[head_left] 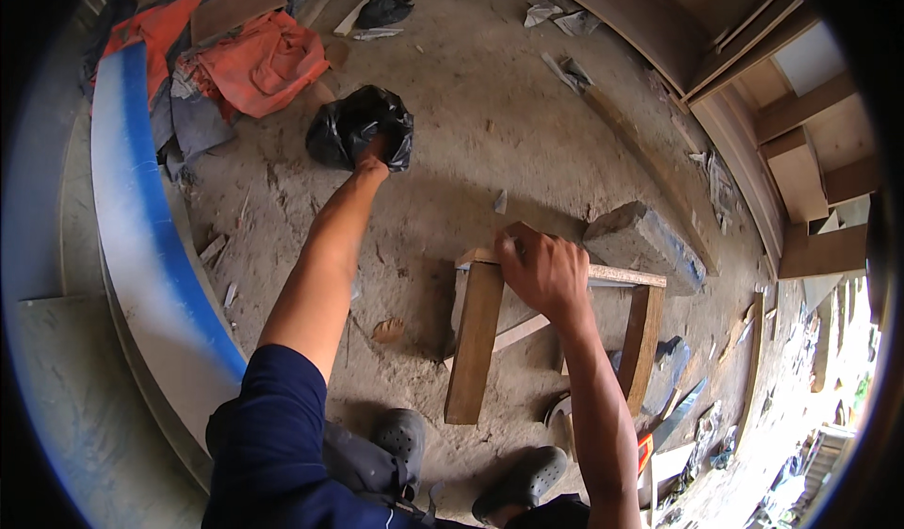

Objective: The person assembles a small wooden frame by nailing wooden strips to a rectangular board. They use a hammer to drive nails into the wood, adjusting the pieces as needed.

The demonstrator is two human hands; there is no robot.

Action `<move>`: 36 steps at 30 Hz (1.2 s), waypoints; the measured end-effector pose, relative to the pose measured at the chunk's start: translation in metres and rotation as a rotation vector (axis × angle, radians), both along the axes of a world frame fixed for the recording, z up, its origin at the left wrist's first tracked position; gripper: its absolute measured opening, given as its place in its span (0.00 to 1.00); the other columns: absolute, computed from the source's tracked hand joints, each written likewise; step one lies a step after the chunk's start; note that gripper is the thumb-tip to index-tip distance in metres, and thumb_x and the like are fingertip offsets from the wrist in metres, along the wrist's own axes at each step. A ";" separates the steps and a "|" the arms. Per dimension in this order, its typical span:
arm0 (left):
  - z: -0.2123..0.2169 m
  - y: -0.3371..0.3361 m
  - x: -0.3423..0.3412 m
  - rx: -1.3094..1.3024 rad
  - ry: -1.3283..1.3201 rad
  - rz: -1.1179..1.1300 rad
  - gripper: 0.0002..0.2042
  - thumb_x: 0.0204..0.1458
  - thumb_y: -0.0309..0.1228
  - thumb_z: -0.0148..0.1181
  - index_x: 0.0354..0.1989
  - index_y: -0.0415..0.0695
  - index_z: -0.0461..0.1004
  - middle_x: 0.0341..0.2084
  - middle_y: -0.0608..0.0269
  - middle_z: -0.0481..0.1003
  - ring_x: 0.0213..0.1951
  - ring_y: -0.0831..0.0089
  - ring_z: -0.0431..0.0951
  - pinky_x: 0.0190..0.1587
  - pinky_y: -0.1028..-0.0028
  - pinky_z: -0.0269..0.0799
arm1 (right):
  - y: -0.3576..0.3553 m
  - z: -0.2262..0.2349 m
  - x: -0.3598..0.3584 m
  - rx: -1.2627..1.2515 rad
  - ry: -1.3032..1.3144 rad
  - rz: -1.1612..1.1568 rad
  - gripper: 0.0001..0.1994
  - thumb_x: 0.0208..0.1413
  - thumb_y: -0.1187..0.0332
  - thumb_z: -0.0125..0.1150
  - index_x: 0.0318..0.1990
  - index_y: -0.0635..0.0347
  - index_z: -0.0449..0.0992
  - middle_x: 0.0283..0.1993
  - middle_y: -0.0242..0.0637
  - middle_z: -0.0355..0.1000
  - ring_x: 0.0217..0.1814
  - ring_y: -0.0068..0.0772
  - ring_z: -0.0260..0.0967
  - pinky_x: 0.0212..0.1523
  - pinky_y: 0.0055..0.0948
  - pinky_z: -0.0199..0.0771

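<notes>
My left hand point(374, 149) reaches into the mouth of a black plastic bag point(330, 133) on the dirt floor. Its fingers are hidden inside the bag, so what they do there does not show. A small wooden frame point(474, 350) stands in front of me, with two legs and a top rail point(626, 275). My right hand point(551, 270) is closed over that rail near its left end, fingers curled round the wood.
A concrete block point(645, 242) lies just beyond the frame. On the right are a saw with an orange handle point(646, 454) and wood scraps. A curved blue-and-white panel point(141, 190) runs along the left. Orange sheeting point(268, 63) lies at the far left, wooden cabinetry point(800, 176) at the right.
</notes>
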State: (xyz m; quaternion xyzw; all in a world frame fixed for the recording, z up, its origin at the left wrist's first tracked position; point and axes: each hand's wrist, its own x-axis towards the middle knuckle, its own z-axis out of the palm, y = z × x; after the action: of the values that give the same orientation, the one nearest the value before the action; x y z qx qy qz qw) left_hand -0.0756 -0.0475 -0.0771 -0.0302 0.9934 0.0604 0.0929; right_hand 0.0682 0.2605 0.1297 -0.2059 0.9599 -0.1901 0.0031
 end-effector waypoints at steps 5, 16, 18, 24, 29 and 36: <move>-0.074 -0.221 0.026 -0.676 0.373 0.051 0.22 0.62 0.35 0.36 0.63 0.43 0.60 0.63 0.57 0.60 0.65 0.67 0.58 0.66 0.67 0.51 | -0.062 0.019 0.019 -0.250 -0.012 0.179 0.17 0.53 0.55 0.50 0.35 0.58 0.80 0.18 0.42 0.73 0.24 0.44 0.75 0.28 0.39 0.73; 0.005 -0.035 0.017 -0.060 0.029 0.280 0.21 0.59 0.40 0.42 0.59 0.48 0.64 0.63 0.58 0.60 0.64 0.66 0.58 0.63 0.64 0.54 | -0.013 0.005 0.003 0.029 -0.102 0.012 0.19 0.56 0.52 0.45 0.39 0.53 0.80 0.25 0.43 0.76 0.33 0.49 0.75 0.37 0.43 0.73; 0.032 -0.031 0.037 0.052 -0.014 0.342 0.21 0.59 0.40 0.42 0.59 0.49 0.64 0.63 0.58 0.59 0.64 0.66 0.58 0.62 0.63 0.55 | -0.018 0.010 0.005 0.016 -0.103 0.015 0.19 0.56 0.51 0.45 0.38 0.52 0.80 0.25 0.43 0.76 0.33 0.49 0.75 0.38 0.43 0.73; 0.100 -0.027 0.068 -0.172 -0.243 0.076 0.21 0.56 0.38 0.46 0.59 0.51 0.65 0.63 0.58 0.58 0.65 0.61 0.55 0.62 0.58 0.53 | -0.019 -0.004 0.005 -0.031 0.027 0.042 0.19 0.55 0.51 0.47 0.34 0.53 0.81 0.20 0.43 0.74 0.26 0.46 0.75 0.30 0.41 0.73; 0.120 -0.040 0.106 -0.578 0.586 0.141 0.26 0.46 0.32 0.62 0.58 0.48 0.67 0.54 0.52 0.69 0.63 0.58 0.60 0.62 0.60 0.54 | -0.012 -0.005 0.005 0.010 -0.004 0.021 0.20 0.55 0.49 0.47 0.35 0.52 0.82 0.23 0.46 0.75 0.29 0.48 0.76 0.33 0.42 0.74; 0.090 -0.064 0.131 0.165 0.035 0.574 0.15 0.50 0.26 0.51 0.47 0.36 0.72 0.41 0.42 0.76 0.42 0.53 0.79 0.45 0.61 0.74 | -0.014 -0.007 0.000 0.078 -0.046 0.032 0.23 0.55 0.45 0.45 0.39 0.50 0.82 0.31 0.49 0.77 0.37 0.51 0.76 0.41 0.43 0.74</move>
State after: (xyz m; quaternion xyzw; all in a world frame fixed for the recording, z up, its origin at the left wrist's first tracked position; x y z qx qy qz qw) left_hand 0.0552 -0.1117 0.0133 -0.3012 0.9374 0.1651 0.0571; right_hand 0.0681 0.2465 0.1230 -0.2165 0.9628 -0.1573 0.0364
